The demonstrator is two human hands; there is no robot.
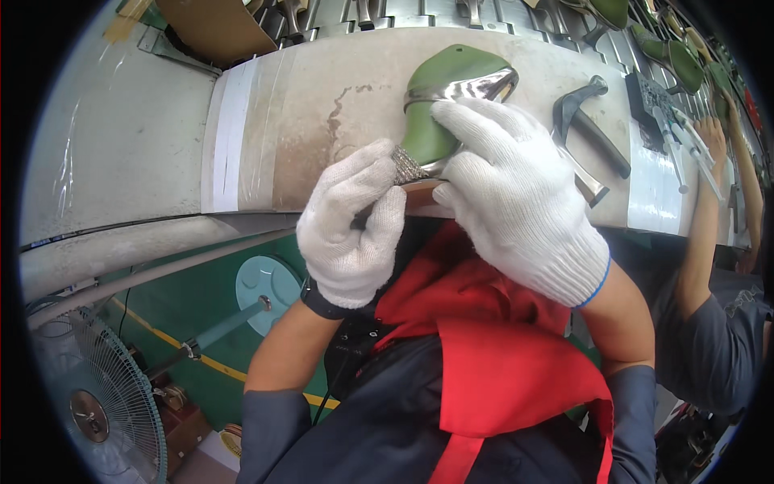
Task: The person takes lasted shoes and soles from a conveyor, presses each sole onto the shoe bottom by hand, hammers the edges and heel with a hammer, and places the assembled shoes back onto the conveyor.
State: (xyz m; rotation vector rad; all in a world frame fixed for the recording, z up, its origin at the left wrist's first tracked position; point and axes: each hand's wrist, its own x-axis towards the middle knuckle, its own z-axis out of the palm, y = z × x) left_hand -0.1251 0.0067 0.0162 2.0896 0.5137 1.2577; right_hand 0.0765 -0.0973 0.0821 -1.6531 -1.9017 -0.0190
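Observation:
A shoe on a green last (439, 129) lies across the near edge of the worktable, with a shiny silver band wrapped over it. At its near end is a glittery strip (408, 166). My left hand (352, 224), in a white knitted glove, has its forefinger and thumb closed on that strip. My right hand (516, 181), gloved the same way, grips the shoe from the right, fingers over its green surface and thumb by the near end. Something brown (425, 196) shows below the strip, partly hidden by my hands.
Lasting pincers (574, 121) lie right of the shoe. Beyond them are a dark block (645, 95) and syringe-like tubes (673, 141). A co-worker's arm (704, 202) reaches in at right. A slatted conveyor (419, 14) carries more shoes behind. A fan (93, 403) and a stool (262, 290) stand left below.

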